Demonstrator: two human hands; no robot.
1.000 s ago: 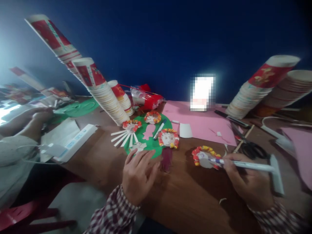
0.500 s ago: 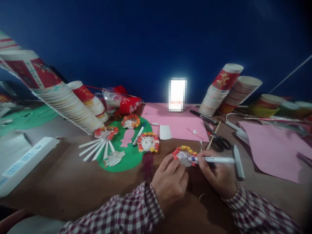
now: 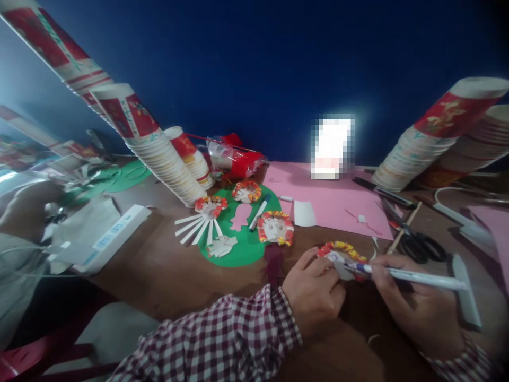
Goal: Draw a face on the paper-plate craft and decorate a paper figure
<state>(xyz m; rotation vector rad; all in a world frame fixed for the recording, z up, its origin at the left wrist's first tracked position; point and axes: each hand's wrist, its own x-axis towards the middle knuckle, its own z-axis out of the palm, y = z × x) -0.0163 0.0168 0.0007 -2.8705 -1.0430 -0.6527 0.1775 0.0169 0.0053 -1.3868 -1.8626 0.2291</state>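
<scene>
L hand had fingers curled at the ringed cutout's left edge — grip unclear. R hand pinched the marker, its long axis approx. crosswise, tip left over the cutout's pale centre, betw. both hands — scissors & green sheet beyond.

Free space on the brown wooden bench: an open lane from the near edge separates the long white power strip from the round green paper sheet. Leaning red-and-white paper-cup stacks obstruct the far edge; black-handled scissors, the right side.
</scene>
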